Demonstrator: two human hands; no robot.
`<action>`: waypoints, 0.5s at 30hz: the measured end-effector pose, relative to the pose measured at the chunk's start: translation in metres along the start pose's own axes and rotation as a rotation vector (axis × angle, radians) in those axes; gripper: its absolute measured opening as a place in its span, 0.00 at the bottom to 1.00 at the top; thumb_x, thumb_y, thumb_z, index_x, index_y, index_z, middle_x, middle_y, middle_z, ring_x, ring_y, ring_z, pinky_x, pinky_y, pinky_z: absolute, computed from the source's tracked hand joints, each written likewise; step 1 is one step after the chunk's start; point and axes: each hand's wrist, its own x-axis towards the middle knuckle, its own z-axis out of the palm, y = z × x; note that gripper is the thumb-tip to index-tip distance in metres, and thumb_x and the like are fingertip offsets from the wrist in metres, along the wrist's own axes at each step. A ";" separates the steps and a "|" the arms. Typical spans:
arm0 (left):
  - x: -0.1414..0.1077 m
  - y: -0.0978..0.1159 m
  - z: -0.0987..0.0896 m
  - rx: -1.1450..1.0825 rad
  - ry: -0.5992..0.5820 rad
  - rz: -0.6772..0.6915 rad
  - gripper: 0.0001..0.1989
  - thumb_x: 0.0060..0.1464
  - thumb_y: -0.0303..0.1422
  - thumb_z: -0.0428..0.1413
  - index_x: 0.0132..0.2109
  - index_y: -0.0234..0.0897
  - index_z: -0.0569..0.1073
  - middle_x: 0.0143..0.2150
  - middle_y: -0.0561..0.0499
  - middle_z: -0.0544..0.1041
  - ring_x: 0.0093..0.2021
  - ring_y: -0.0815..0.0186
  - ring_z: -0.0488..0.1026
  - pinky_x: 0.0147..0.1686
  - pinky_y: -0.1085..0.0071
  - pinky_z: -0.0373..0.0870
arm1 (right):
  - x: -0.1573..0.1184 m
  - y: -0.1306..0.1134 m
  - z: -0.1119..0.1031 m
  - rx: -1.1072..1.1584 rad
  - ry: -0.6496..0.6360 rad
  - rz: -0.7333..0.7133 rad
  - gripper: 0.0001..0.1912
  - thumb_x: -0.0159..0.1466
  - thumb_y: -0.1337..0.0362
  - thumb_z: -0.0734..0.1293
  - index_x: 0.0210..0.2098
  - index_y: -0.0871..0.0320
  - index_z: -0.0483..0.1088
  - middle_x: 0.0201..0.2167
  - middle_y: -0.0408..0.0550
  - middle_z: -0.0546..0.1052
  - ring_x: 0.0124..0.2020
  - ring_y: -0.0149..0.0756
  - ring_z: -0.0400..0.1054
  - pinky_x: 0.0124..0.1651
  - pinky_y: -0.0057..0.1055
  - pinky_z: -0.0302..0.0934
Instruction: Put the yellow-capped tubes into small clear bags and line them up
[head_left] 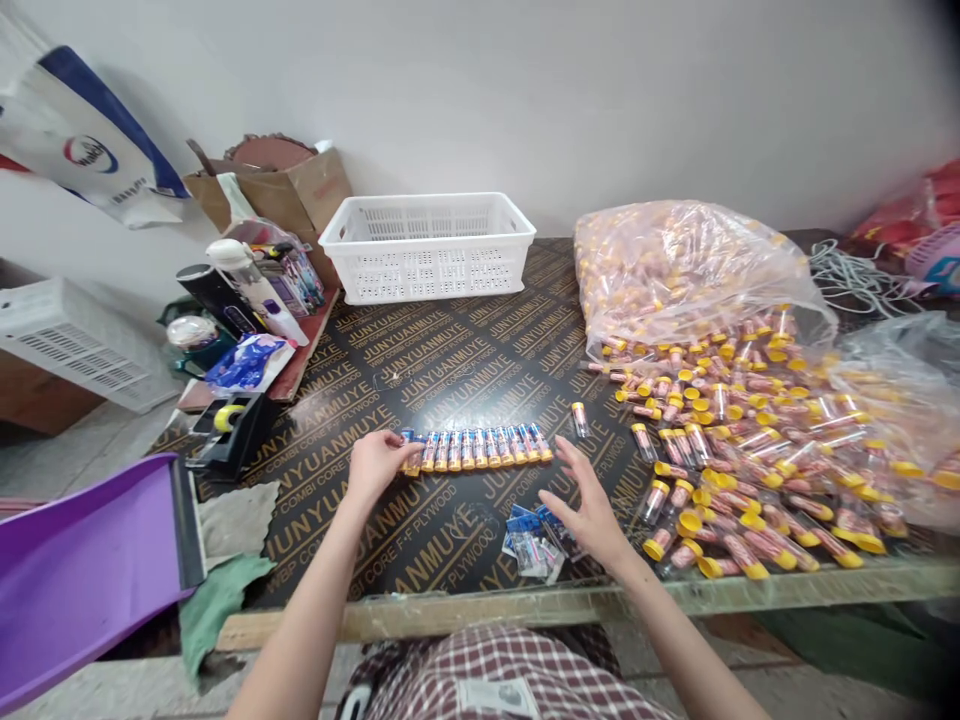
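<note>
Several small tubes with blue labels and yellow ends lie side by side in a row (480,449) on the dark printed table. My left hand (377,463) is closed on the leftmost tube, fingertips pinching it. Just past the row's right end, my right hand (583,497) is held with thumb and fingers apart, nothing between them. Below it sits a small pile of blue and clear packets (534,545), partly hidden by the hand. A single yellow-capped tube (580,419) stands apart, above my right hand.
Many yellow-capped tubes (742,440) are heaped at the right, before a clear plastic bag full of them (675,265). A white basket (431,268) stands at the back. At left are a tape dispenser (234,440), bottles and a purple dustpan (90,570).
</note>
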 end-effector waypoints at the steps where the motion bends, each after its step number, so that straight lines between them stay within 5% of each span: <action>1: 0.008 -0.009 -0.003 0.109 -0.022 -0.007 0.19 0.38 0.48 0.61 0.26 0.34 0.75 0.25 0.46 0.76 0.29 0.61 0.72 0.29 0.70 0.61 | 0.005 0.008 -0.001 -0.049 0.005 0.023 0.33 0.61 0.59 0.64 0.64 0.49 0.49 0.64 0.50 0.54 0.65 0.46 0.48 0.63 0.50 0.47; 5: 0.016 -0.023 0.000 0.239 -0.096 -0.003 0.21 0.43 0.50 0.58 0.26 0.33 0.75 0.24 0.46 0.76 0.29 0.60 0.72 0.28 0.72 0.58 | 0.024 0.034 0.002 -0.139 -0.051 0.085 0.31 0.63 0.55 0.60 0.64 0.53 0.51 0.64 0.52 0.57 0.65 0.44 0.48 0.65 0.49 0.43; 10: 0.006 -0.015 0.004 0.290 -0.058 0.034 0.25 0.54 0.51 0.46 0.26 0.36 0.76 0.26 0.43 0.77 0.31 0.56 0.73 0.29 0.70 0.59 | 0.037 0.042 0.007 -0.172 -0.094 0.078 0.29 0.64 0.55 0.57 0.63 0.54 0.53 0.62 0.51 0.61 0.62 0.41 0.56 0.62 0.44 0.51; 15: -0.003 -0.011 -0.003 0.313 0.027 0.026 0.20 0.55 0.45 0.48 0.32 0.35 0.78 0.29 0.39 0.78 0.31 0.53 0.73 0.31 0.66 0.63 | 0.048 0.050 -0.006 -0.238 -0.060 0.070 0.26 0.63 0.55 0.60 0.59 0.52 0.60 0.59 0.48 0.66 0.59 0.39 0.61 0.60 0.39 0.54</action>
